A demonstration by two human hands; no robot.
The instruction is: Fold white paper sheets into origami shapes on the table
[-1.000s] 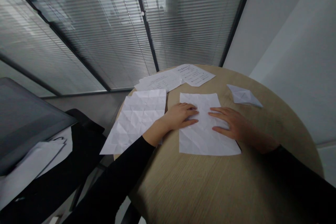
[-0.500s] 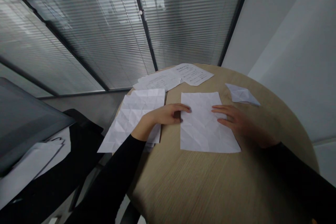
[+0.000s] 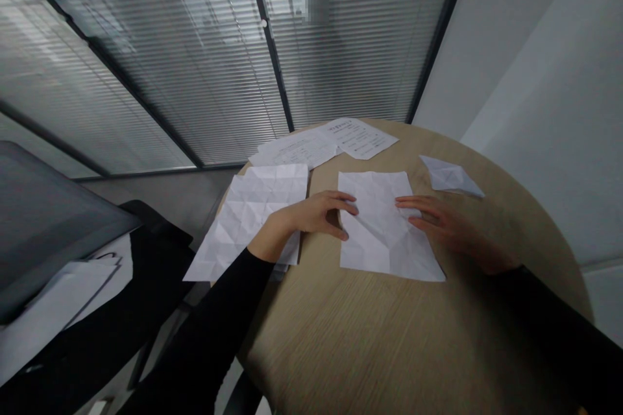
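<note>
A creased white sheet (image 3: pixel 384 240) lies on the round wooden table (image 3: pixel 370 343) in front of me. My left hand (image 3: pixel 316 214) pinches the sheet's left edge between thumb and fingers, and that edge is slightly raised. My right hand (image 3: pixel 435 219) rests flat with its fingers spread on the right half of the sheet. Both arms wear black sleeves.
A second creased sheet (image 3: pixel 253 217) overhangs the table's left edge. Printed pages (image 3: pixel 360 137) lie at the far side. A small folded paper piece (image 3: pixel 450 176) sits to the right. A black chair (image 3: pixel 111 331) with papers (image 3: pixel 48 311) stands at left. A glass wall with blinds is behind.
My left hand slid from the middle of the sheet to its left edge and took hold of it. My right hand shifted slightly right, still flat on the paper.
</note>
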